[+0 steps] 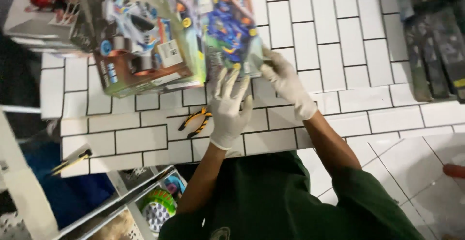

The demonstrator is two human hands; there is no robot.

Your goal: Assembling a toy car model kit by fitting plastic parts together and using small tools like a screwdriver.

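Both my hands wear white gloves. A colourful toy box (227,27) with a blue figure pictured on it is held up over the white tiled surface (339,41). My left hand (229,108) lies with spread fingers against the box's lower front. My right hand (289,82) grips the box at its lower right corner. The box leans against a bigger toy box (140,41) that shows a white car, just to its left.
Pliers with yellow and black handles (196,122) lie on the tiles just left of my left hand. A yellow utility knife (72,158) sits at the tile edge, far left. Stacked boxes (43,22) fill the top left, dark packages (436,37) the top right. A white rack (150,201) holds colourful items below.
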